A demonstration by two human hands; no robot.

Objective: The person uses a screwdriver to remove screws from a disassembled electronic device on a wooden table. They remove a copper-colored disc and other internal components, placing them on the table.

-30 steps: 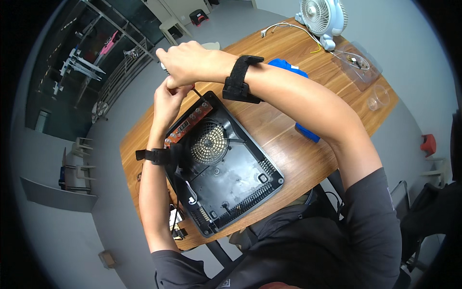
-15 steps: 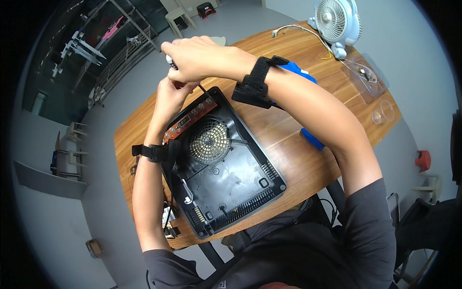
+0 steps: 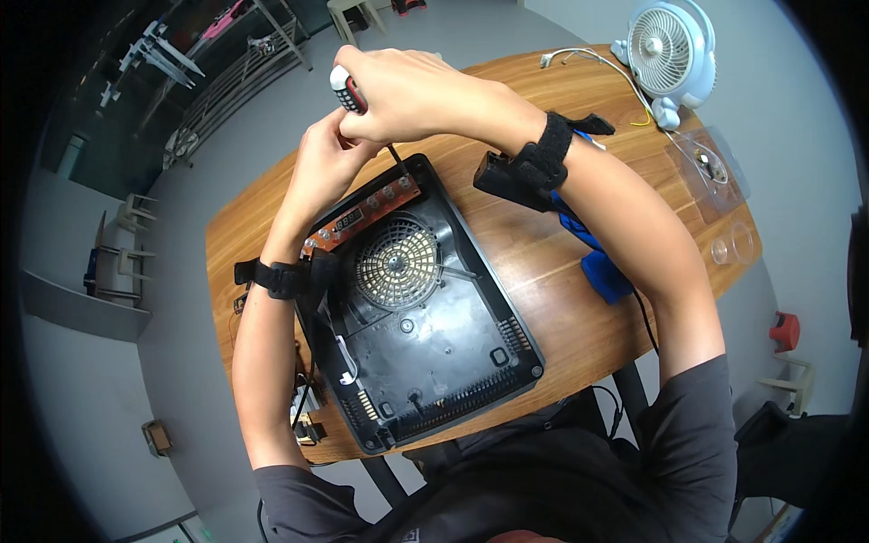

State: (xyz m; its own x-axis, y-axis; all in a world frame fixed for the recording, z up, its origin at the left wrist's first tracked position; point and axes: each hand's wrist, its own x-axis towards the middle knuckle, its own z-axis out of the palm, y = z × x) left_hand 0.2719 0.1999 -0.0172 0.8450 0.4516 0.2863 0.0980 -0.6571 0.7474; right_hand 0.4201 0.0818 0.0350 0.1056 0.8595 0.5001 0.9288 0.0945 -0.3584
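Note:
My right hand [image 3: 407, 95] is closed around a screwdriver [image 3: 347, 89] with a white, black and red handle. Its dark shaft comes out below the hand and slants down to the far edge of a black plastic appliance housing [image 3: 453, 335]. Against the right hand, my left hand [image 3: 330, 158] has its fingers pinched together; what they hold is hidden. An orange-brown circuit board [image 3: 367, 214] with a small display and round buttons lies along the housing's far end. Below it in the housing is a round fan grille [image 3: 396, 261].
The housing lies on a wooden table [image 3: 579, 317]. A blue object [image 3: 605, 276] is partly under my right forearm. At the far right are a light-blue fan [image 3: 670, 54], a clear tray [image 3: 706, 167] and a clear cup [image 3: 720, 251]. Electrical parts [image 3: 308, 425] sit at the left edge.
The housing and table sit slightly differently in view. Both hands remain together at the far end, the right hand turned so more of the screwdriver handle shows.

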